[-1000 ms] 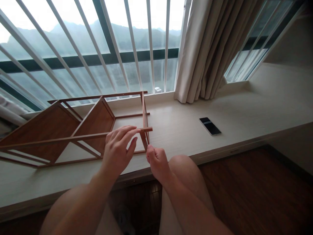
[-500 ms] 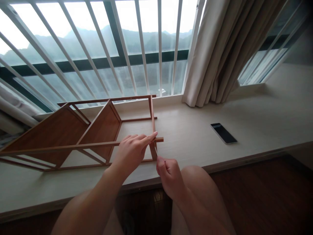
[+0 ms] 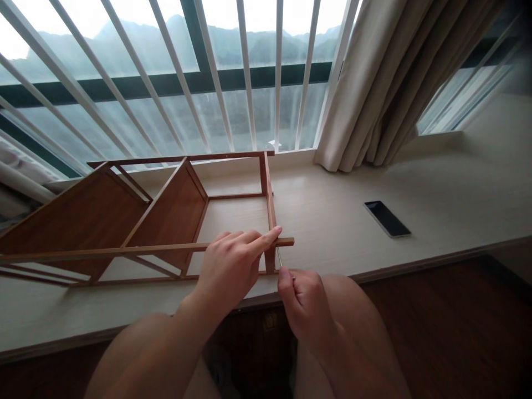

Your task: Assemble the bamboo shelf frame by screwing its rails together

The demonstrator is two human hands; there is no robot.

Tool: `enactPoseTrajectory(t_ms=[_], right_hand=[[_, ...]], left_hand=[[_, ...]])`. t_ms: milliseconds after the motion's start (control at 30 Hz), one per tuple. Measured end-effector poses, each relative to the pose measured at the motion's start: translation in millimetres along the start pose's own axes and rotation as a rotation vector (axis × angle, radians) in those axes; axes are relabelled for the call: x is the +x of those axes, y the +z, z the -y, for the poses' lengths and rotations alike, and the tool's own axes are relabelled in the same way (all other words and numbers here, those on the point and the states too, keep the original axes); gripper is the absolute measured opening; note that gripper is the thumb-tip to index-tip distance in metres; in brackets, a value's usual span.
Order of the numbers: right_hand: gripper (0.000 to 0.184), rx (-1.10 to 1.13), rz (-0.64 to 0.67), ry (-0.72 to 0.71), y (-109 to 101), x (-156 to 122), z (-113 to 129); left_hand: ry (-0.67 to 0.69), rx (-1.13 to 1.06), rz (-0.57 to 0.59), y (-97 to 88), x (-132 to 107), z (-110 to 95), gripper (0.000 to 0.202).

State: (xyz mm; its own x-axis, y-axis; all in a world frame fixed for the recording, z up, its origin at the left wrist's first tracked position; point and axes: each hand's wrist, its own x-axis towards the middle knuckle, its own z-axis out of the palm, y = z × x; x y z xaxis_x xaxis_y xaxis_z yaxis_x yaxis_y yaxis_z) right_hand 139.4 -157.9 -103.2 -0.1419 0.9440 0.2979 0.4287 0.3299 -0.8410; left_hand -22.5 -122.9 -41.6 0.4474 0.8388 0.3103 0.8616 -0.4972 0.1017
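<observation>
A brown wooden shelf frame [image 3: 162,249] lies on its side on the pale window ledge, with two solid panels slanting across it. My left hand [image 3: 233,260] is closed over the near rail at its right end. Its index finger stretches along to the corner where the crosspiece meets the rail. Below that corner, my right hand [image 3: 305,299] is closed in a fist round a thin metal hex key [image 3: 280,256]. The key's slim shaft reaches up to the underside of the rail; its tip is too small to make out.
A dark-screened phone [image 3: 387,219] lies on the ledge [image 3: 328,221] to the right. Behind stand white window bars [image 3: 248,83] and a beige curtain [image 3: 366,94]. My bare knees are against the ledge's front edge, above a dark wooden floor [image 3: 449,327].
The view has tilted and shifted slightly. My right hand sits a little lower from the rail, and more of the hex key's shaft shows. My left hand keeps its hold.
</observation>
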Motion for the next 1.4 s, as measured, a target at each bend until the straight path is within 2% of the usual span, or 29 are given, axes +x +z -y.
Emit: enactPoseTrajectory(t_ms=[267,600,700,833,1067,1400], right_hand=[[0.045,-0.043,0.022,0.025,-2,2,5],[0.041,-0.345,-0.035,0.019,-2,3,15],[0.041,-0.326,-0.036,0.038,-1,3,17],[0.042,-0.13,-0.059,0.08,2,3,15],[0.046,0.424,-0.08,0.207,20,2,10],[0.051,0.988,-0.207,0.321,42,3,21]], left_hand=[[0.02,0.008,0.012,-2.3,2,0,0.05],[0.024,0.021,-0.004,-1.1,1,0,0.05],[0.025,0.026,-0.025,0.1,1,0,0.049],[0.023,0.031,-0.042,0.3,1,-1,0.048],[0.022,0.04,-0.03,-0.6,0,-2,0.048],[0.015,0.049,-0.053,0.5,1,-3,0.048]])
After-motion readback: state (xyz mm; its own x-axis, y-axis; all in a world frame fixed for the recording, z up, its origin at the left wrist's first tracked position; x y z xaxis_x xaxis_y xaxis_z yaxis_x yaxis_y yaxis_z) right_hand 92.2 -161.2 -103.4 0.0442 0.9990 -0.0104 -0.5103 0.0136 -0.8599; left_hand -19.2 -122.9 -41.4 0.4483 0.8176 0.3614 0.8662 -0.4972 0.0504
